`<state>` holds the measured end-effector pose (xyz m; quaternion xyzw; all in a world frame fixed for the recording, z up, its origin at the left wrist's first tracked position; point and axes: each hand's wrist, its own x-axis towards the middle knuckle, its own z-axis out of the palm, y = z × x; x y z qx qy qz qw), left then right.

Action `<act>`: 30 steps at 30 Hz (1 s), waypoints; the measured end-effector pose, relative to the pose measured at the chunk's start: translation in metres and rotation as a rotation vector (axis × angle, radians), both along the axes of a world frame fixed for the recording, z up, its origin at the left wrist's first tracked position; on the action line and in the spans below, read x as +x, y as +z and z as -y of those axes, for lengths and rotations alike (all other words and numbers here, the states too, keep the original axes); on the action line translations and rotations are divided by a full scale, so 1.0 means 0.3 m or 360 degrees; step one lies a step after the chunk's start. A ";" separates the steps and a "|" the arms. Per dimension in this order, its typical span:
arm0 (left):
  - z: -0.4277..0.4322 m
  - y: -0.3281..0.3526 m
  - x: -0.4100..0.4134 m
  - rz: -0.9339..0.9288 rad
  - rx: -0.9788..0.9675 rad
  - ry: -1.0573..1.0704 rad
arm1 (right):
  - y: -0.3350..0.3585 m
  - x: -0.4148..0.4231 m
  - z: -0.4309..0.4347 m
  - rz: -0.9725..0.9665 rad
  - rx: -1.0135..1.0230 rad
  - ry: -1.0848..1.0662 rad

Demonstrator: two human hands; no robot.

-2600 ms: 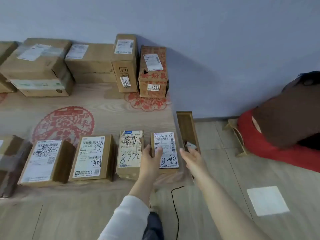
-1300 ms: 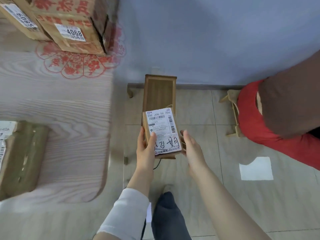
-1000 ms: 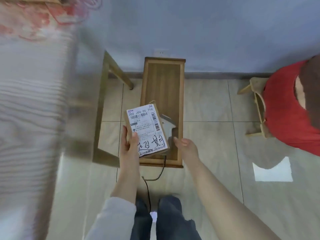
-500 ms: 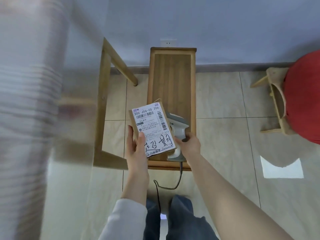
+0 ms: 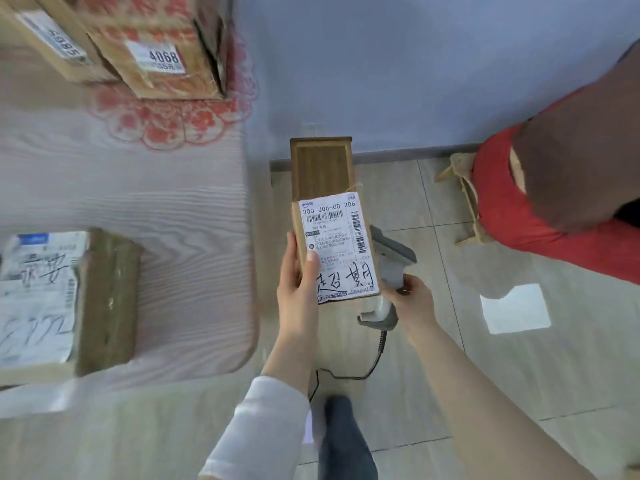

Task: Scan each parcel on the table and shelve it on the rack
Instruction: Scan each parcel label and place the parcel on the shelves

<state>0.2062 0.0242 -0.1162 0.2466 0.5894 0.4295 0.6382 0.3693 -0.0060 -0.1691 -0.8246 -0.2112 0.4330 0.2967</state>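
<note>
One head-worn wide-angle view, steeply down and forward, close above the table [image 5: 173, 202] edge and floor [image 5: 554, 375].

Open floor [image 5: 433, 393] lies near and right; the table [image 5: 156, 209] blocks left, a stool [image 5: 322, 164] stands far.

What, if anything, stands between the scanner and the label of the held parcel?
Nothing visible; the left hand only rests its thumb on the label. The scanner, gripped by the right hand, sits beside the right edge of the parcel.

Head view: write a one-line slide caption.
Left hand holds a labelled parcel while the right hand grips a corded scanner beside it.
</note>
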 end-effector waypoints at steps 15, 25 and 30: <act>0.277 0.421 -0.328 -0.0018 0.0508 0.0307 | 0.450 -0.194 0.305 -0.0199 0.0352 0.0629; 0.369 0.492 -0.488 -0.0010 0.0558 0.0403 | 0.631 -0.310 0.306 -0.0185 0.0549 0.0820; 0.356 0.524 -0.595 -0.0033 0.0567 0.0471 | 0.738 -0.427 0.255 -0.0258 0.0663 0.0900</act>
